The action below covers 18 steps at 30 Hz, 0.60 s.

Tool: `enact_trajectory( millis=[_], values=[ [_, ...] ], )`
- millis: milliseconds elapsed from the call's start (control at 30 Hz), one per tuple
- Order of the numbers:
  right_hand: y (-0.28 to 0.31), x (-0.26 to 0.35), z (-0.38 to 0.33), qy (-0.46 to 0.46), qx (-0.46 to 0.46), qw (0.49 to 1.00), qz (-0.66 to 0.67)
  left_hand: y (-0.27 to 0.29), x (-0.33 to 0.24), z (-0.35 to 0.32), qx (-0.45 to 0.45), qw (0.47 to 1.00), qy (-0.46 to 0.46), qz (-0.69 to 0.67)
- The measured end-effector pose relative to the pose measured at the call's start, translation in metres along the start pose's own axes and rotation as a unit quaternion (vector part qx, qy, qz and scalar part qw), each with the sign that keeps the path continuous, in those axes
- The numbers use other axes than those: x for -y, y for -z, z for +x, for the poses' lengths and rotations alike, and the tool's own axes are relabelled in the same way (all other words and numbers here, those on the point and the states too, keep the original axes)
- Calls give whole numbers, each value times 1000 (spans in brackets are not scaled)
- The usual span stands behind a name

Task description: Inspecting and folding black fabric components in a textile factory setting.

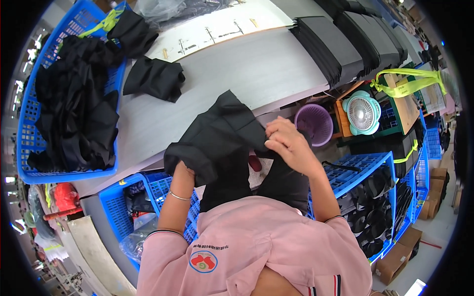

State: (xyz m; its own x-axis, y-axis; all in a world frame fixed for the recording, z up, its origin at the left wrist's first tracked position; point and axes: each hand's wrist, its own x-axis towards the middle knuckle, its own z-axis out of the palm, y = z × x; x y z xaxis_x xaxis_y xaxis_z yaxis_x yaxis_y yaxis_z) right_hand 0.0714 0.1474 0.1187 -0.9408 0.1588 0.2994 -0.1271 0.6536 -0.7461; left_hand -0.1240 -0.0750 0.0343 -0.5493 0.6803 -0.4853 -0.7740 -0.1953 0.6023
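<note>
A piece of black cloth (212, 135) hangs over the front edge of the grey table (217, 74), its far corner resting on the tabletop. My left hand (184, 170) is tucked into the cloth at its near left end; only the wrist shows, so its fingers are hidden. At the cloth's right edge, my right hand (289, 143) has its fingers bent and pinched on the fabric. Another crumpled black cloth piece (154, 79) lies on the table, beyond and to the left of the one in my hands.
On the left, a blue basket (24, 143) is heaped with black cloth. Stacks of black flat panels (323, 44) sit at the table's far right. Below are a purple bin (316, 126), a teal fan (363, 113) and a blue crate (365, 175) of black pieces.
</note>
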Motion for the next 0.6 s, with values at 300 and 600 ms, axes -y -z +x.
enact_trajectory(
  millis=[300, 600],
  values=[
    [17, -43, 115, -25, -187, 981, -46, -34, 12, 29, 51, 983, -124, 123],
    [-52, -69, 32, -280, -271, 882, 264, -37, -24, 6, -153, 850, -403, 302]
  ],
)
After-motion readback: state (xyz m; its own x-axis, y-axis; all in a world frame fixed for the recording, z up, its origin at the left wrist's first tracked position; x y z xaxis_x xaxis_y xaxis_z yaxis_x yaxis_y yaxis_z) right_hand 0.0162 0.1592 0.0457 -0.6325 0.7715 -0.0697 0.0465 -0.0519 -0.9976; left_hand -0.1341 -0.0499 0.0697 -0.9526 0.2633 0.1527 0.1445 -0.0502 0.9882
